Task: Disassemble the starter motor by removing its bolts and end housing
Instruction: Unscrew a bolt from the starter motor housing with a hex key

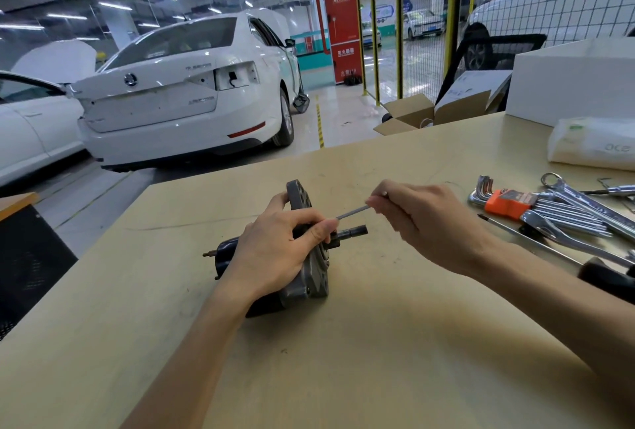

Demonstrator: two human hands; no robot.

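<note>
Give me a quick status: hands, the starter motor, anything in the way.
Left hand grips starter motor on the table. Right hand pinches long bolt, partly out of the end housing. Hex keys lie to the right, not in the way.

a pale wooden table [378, 342] carried the starter motor [302, 277], hex keys [515, 203], wrenches [584, 208], a white bag [591, 143] and a white box [570, 81].

Starter motor [305, 277] body largely behind left hand [275, 253]
</note>
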